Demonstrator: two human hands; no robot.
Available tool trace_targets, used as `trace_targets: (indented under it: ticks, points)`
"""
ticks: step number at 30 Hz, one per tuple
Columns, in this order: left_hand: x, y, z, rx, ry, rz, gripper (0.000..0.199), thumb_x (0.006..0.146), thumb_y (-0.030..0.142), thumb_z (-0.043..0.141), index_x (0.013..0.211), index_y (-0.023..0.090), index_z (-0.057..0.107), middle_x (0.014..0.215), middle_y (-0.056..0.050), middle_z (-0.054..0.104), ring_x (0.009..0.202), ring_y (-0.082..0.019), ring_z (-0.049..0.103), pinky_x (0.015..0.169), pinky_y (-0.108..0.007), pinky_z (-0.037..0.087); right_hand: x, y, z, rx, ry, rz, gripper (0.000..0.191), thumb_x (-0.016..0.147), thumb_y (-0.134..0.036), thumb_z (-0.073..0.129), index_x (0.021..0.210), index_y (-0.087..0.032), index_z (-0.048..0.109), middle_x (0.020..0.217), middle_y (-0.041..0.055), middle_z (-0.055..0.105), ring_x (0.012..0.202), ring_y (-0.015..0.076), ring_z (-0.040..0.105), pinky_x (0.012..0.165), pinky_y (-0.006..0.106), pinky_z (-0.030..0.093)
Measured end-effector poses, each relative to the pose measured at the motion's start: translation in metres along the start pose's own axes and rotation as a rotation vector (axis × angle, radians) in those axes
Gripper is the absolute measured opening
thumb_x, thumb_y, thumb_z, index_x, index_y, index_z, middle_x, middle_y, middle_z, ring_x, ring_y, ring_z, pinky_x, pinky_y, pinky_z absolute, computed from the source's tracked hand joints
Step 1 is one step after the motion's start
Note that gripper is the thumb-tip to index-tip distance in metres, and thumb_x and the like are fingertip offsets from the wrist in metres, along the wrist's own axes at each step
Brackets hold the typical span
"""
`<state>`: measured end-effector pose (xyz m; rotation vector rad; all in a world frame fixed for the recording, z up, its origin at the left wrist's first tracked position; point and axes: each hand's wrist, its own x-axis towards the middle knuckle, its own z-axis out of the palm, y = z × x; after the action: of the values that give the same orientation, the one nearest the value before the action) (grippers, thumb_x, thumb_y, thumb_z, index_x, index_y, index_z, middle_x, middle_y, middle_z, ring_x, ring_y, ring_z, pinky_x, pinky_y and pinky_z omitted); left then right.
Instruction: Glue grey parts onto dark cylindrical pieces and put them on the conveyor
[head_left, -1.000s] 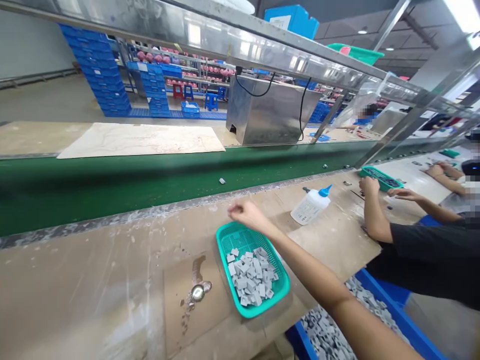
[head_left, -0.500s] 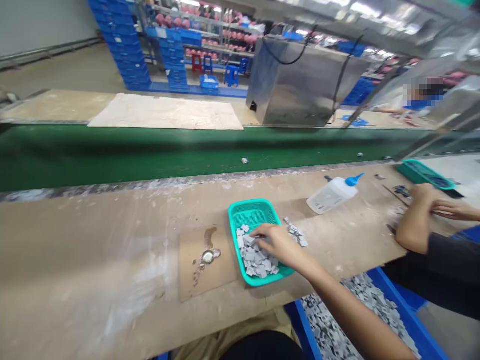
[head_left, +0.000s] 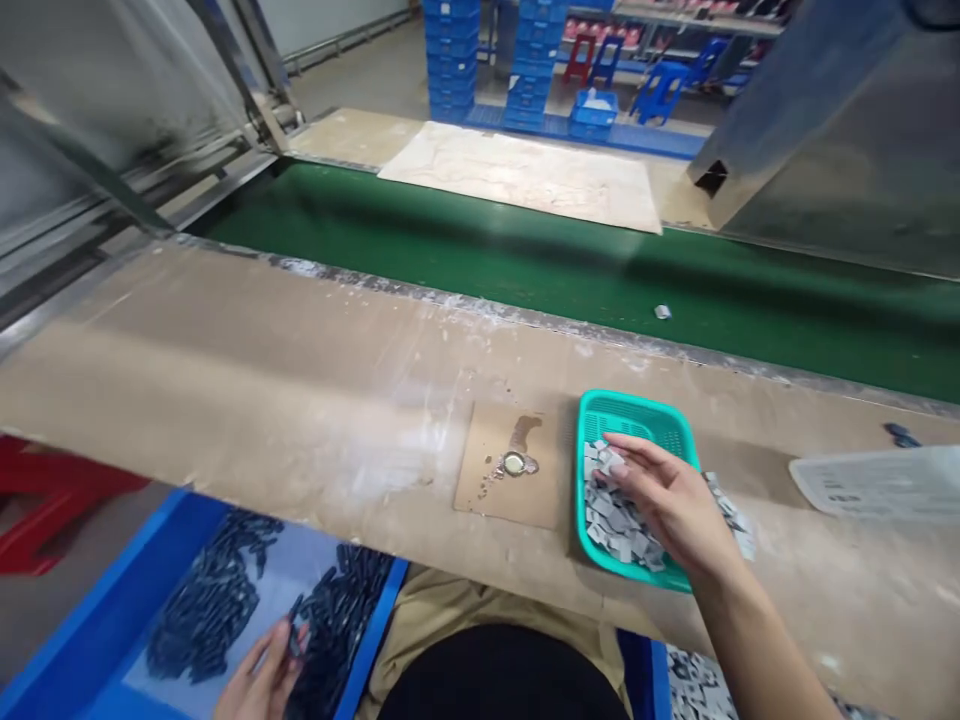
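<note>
My right hand (head_left: 671,500) is over a turquoise plastic basket (head_left: 637,400), its thumb and fingers closed on a small light-grey square piece (head_left: 610,463). Many similar grey pieces (head_left: 622,525) fill the front of the basket. Low on the left, my left hand (head_left: 262,672) pinches a slim dark piece (head_left: 295,628) above a blue crate (head_left: 154,565). Heaps of dark slim pieces (head_left: 206,600) lie inside that crate. Left of the basket, a cardboard square (head_left: 469,480) bears a small round cap-like thing (head_left: 514,463) amid wet-looking spots.
A translucent bottle (head_left: 874,483) lies at the right, with dark pieces (head_left: 900,435) behind it. Loose grey pieces (head_left: 731,515) sit beside the basket. A green conveyor belt (head_left: 480,245) runs behind the worktable (head_left: 262,390). Another blue crate (head_left: 660,675) holds grey pieces below the table's edge.
My view has swung left, so the neighbouring person is out of sight. My left hand has come into view with a dark piece. My right hand, still over the basket, now pinches a grey piece.
</note>
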<state>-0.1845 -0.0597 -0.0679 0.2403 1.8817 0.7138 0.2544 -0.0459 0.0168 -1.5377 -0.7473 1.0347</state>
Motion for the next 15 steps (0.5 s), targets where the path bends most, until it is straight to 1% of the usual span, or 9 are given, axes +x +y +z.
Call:
trace_targets:
  ticks: [1,3,5,6,7,10,11,13,15]
  points:
    - [-0.008,0.007,0.007,-0.097,-0.026,-0.026,0.022,0.062,0.022,0.075,0.08,0.023,0.063,0.075,0.0,0.071,0.076,-0.02,0.067,0.066,-0.026,0.056,0.0,0.0,0.009,-0.061,-0.016,-0.04,0.032,0.072,-0.035,0.072,0.099,-0.02,0.065,0.099,0.0081,0.068,0.09,0.021,0.065,0.08,0.036,0.055]
    - [-0.028,0.022,0.026,-0.199,-0.116,0.006,0.029,0.055,0.017,0.08,0.079,0.019,0.065,0.083,-0.002,0.072,0.076,-0.016,0.066,0.065,-0.022,0.054,0.001,0.001,0.028,-0.214,-0.067,-0.14,0.03,0.073,-0.033,0.07,0.099,-0.019,0.063,0.095,0.008,0.068,0.087,0.0204,0.066,0.078,0.034,0.055]
    - [-0.049,0.034,0.047,-0.244,-0.243,0.054,0.034,0.051,0.02,0.083,0.081,0.016,0.068,0.094,-0.005,0.071,0.08,-0.015,0.065,0.064,-0.02,0.053,0.003,0.005,0.045,-0.403,-0.13,-0.248,0.026,0.077,-0.031,0.064,0.1,-0.019,0.061,0.095,0.0086,0.069,0.084,0.0203,0.067,0.078,0.035,0.055]
    - [-0.058,0.039,0.057,-0.263,-0.297,0.079,0.036,0.052,0.024,0.083,0.083,0.015,0.069,0.096,-0.006,0.071,0.081,-0.015,0.065,0.065,-0.02,0.052,0.004,0.008,0.051,-0.501,-0.151,-0.303,0.025,0.079,-0.03,0.061,0.101,-0.018,0.06,0.094,0.0087,0.069,0.083,0.0205,0.067,0.077,0.036,0.055]
    - [-0.065,0.042,0.067,-0.281,-0.34,0.106,0.037,0.053,0.027,0.083,0.085,0.014,0.07,0.095,-0.005,0.07,0.079,-0.014,0.064,0.065,-0.019,0.052,0.006,0.011,0.056,-0.592,-0.161,-0.356,0.023,0.081,-0.03,0.059,0.101,-0.018,0.06,0.093,0.0087,0.069,0.082,0.0207,0.068,0.077,0.036,0.055]
    - [-0.078,0.045,0.09,-0.332,-0.439,0.159,0.039,0.059,0.029,0.081,0.093,0.015,0.07,0.072,0.0,0.067,0.064,-0.008,0.058,0.058,-0.017,0.048,0.01,0.02,0.063,-0.777,-0.157,-0.484,0.019,0.085,-0.028,0.052,0.099,-0.018,0.058,0.092,0.0091,0.069,0.082,0.0212,0.068,0.072,0.035,0.055]
    - [-0.08,0.045,0.096,-0.342,-0.48,0.16,0.039,0.06,0.028,0.08,0.096,0.015,0.07,0.068,0.0,0.066,0.062,-0.007,0.057,0.056,-0.016,0.047,0.011,0.023,0.063,-0.814,-0.157,-0.512,0.018,0.086,-0.028,0.05,0.099,-0.018,0.057,0.093,0.0095,0.069,0.082,0.0212,0.068,0.071,0.034,0.056]
    - [-0.084,0.046,0.107,-0.363,-0.572,0.15,0.038,0.063,0.029,0.078,0.097,0.015,0.069,0.072,-0.003,0.068,0.064,-0.009,0.06,0.058,-0.018,0.048,0.012,0.028,0.062,-0.873,-0.167,-0.551,0.017,0.087,-0.028,0.047,0.1,-0.019,0.056,0.097,0.0101,0.068,0.085,0.0214,0.068,0.071,0.034,0.056]
    - [-0.087,0.047,0.115,-0.38,-0.642,0.144,0.034,0.065,0.033,0.076,0.092,0.012,0.07,0.077,-0.007,0.071,0.067,-0.012,0.063,0.061,-0.021,0.051,0.013,0.031,0.062,-0.91,-0.189,-0.569,0.018,0.088,-0.028,0.046,0.101,-0.02,0.055,0.098,0.01,0.068,0.087,0.0216,0.068,0.073,0.035,0.056]
